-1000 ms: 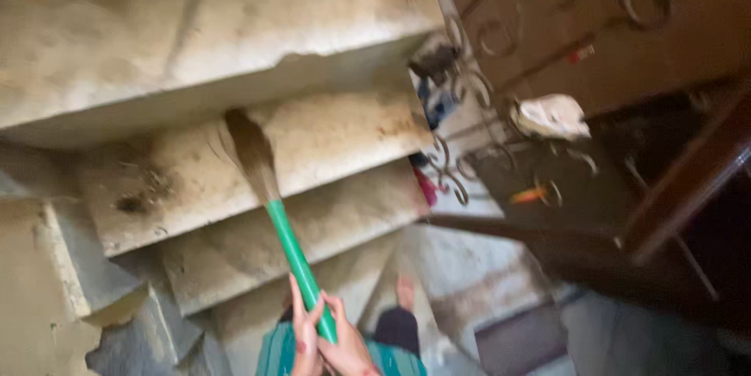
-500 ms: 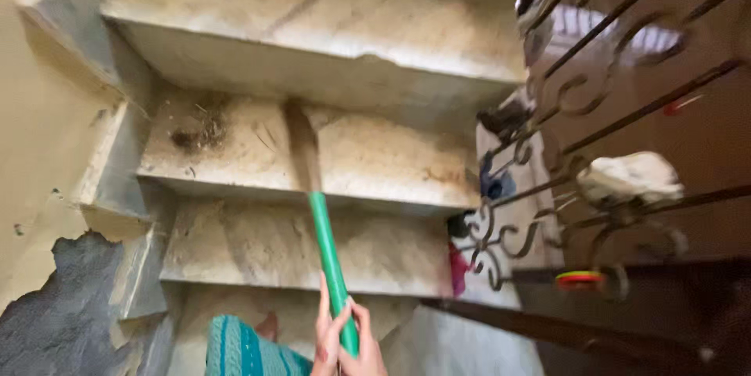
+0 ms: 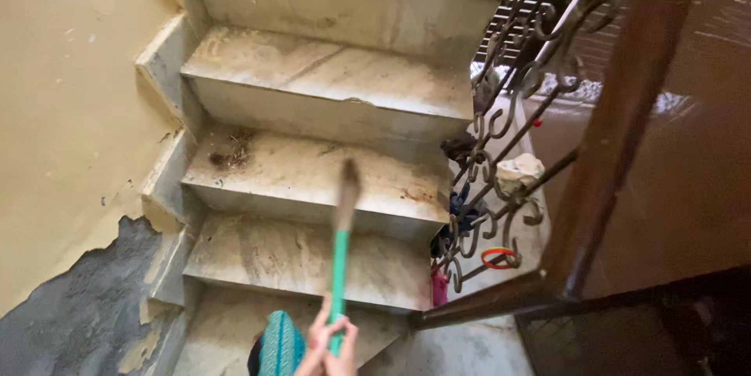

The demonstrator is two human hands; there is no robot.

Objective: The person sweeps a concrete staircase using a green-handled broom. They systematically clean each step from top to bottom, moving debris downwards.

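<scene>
Both my hands grip the lower end of a green-handled broom (image 3: 339, 259) at the bottom centre of the head view. My left hand (image 3: 313, 345) and my right hand (image 3: 343, 349) are stacked close together on the handle. The broom's brown bristle head (image 3: 346, 192) points up over a dusty marble step (image 3: 313, 169). A small pile of dirt and debris (image 3: 231, 157) lies at the left end of that step, near the wall. A teal sleeve (image 3: 279, 345) shows beside my left hand.
Marble stairs (image 3: 328, 71) rise ahead. A yellow wall with peeling paint (image 3: 70, 110) runs along the left. An ornate metal railing with a wooden handrail (image 3: 618, 125) stands on the right, with a white cloth (image 3: 520, 171), coloured bangles (image 3: 499, 257) and small items tucked in.
My view has swung so the stairs sit more centred and the wall fills the left. The broom head has shifted right along the dusty step, away from the dirt pile.
</scene>
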